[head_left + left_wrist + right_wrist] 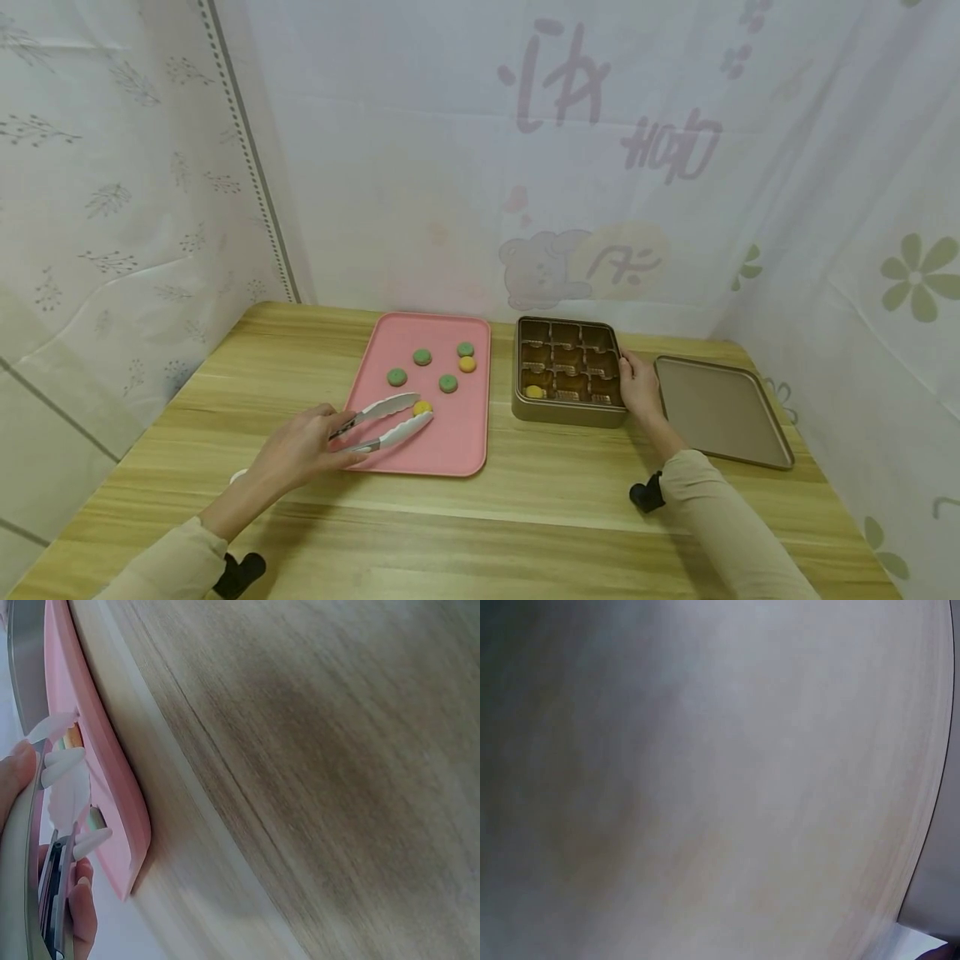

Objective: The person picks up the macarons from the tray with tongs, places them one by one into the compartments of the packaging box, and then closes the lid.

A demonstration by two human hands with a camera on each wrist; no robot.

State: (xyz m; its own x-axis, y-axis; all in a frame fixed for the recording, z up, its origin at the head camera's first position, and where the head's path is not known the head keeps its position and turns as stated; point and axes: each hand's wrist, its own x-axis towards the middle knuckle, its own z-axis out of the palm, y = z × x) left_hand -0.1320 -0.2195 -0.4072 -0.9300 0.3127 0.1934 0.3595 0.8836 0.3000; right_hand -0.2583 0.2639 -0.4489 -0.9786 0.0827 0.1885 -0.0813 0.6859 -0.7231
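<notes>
Head view: a yellow macaron (422,408) lies on a pink tray (461,442) between the parted tips of tongs (386,407) gripped by the left hand (300,446), while the right hand (638,385) holds a nine-compartment tin (570,413) by its right side.

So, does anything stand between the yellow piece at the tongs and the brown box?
Nothing tall is visible between the yellow piece, lying between the tongs, and the open box: only the low rim of the pink tray, a strip of table and the box's own wall. One green piece lies near that path.
</notes>
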